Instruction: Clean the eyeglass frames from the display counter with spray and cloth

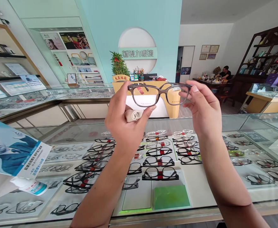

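A pair of dark grey-framed eyeglasses (pixel 162 91) is held up above the glass display case, lenses facing me. My left hand (pixel 126 117) is closed on the left end of the frame and also keeps a rolled pale cloth (pixel 133 115) against its palm. At the other end, my right hand (pixel 206 106) pinches the right corner by the hinge between thumb and fingers. Both lenses are see-through, and a small reddish mark shows in the left one. Below my hands, rows of glasses (pixel 159 161) lie in the case, several with red tags.
The glass case (pixel 195 205) spans the front, with a green card (pixel 172 197) inside. On the left stand a blue leaflet (pixel 13 152) and a white bottle (pixel 29 185). Farther back are a wooden counter (pixel 174 109) and a person (pixel 225 73) seated at a table.
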### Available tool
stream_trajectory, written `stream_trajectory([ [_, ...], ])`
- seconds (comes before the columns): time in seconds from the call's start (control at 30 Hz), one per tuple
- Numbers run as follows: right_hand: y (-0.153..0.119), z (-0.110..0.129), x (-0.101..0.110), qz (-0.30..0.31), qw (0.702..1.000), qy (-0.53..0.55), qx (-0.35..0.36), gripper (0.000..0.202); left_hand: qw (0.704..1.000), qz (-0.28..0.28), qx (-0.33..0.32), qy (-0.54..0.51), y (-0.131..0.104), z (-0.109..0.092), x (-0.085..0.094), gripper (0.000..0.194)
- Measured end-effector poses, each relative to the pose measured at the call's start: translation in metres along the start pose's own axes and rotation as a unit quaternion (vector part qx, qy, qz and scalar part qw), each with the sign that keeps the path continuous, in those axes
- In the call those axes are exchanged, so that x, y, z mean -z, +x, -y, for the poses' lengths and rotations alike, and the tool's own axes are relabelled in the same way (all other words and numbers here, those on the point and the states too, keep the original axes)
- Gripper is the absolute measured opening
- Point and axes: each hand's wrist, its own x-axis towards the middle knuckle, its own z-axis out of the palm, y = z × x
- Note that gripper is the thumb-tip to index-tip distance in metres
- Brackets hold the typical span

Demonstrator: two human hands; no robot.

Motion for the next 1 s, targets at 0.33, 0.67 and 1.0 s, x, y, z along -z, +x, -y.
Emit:
stream_trajectory([
  [0.33, -0.001, -0.007, 0.0, 0.004, 1.0, -0.014, 0.02, 0.048, 0.995, 0.028, 0.092, -0.025, -0.001, 0.003, -0.001, 0.08],
  [0.67, -0.005, 0.001, -0.006, 0.018, 0.998, -0.03, 0.045, 0.035, 0.979, 0.037, 0.133, -0.147, -0.001, 0.016, -0.008, 0.083],
  [1.0, -0.008, 0.008, -0.01, 0.027, 0.998, 0.002, 0.062, 0.034, 0.974, 0.02, 0.095, -0.204, -0.01, 0.054, -0.026, 0.086],
])
